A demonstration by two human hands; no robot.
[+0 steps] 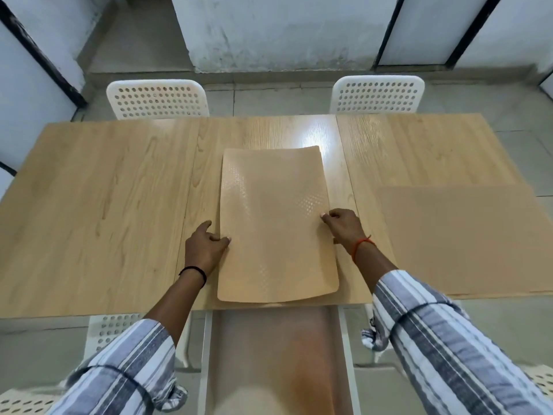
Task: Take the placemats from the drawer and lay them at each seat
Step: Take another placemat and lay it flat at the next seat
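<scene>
A stack of tan placemats (273, 223) lies lengthwise on the middle of the wooden table (98, 205), its near end at the table's front edge. My left hand (206, 247) pinches the stack's left edge with curled fingers. My right hand (344, 226) pinches the right edge. Another tan placemat (460, 238) lies flat at the near right seat. Below the table's front edge the drawer (275, 354) stands pulled out, white-sided with a brown bottom.
Two white perforated chairs (158, 98) (378, 94) stand at the far side. More white chairs (113, 327) (538, 378) are at the near side, partly under the table. A grey wall with dark-framed panels lies beyond.
</scene>
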